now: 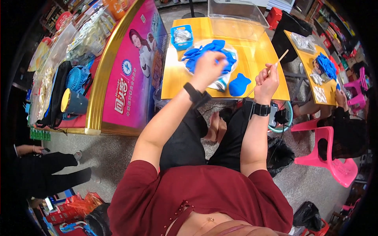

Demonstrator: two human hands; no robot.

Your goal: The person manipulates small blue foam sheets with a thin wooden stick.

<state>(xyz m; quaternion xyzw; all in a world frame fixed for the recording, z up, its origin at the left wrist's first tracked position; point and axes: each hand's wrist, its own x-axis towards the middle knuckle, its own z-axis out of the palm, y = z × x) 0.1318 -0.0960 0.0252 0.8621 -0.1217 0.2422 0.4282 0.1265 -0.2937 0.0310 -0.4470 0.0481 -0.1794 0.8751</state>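
My left hand (212,67) is over a pile of blue cloth-like pieces (193,56) in a round white dish (199,42). Motion smears its fingers, so whether it grips a piece does not show. Farther right, my right hand (267,82) is closed around a thin wooden stick (282,56), whose far end points up and to the right. Between the hands, near the table's front edge, lies a single blue piece (239,85), rounded with a narrower tail-like end. Beside it, a white-and-green striped cloth or packet (219,84) sticks out from under the dish.
A blue basket (182,46) of clear wrappers and a clear plastic bin (238,23) stand at the back of the yellow table (260,51). A pink-sided counter (126,74) borders the left. At right, another person sits by a second table (307,63) and pink chair (342,171).
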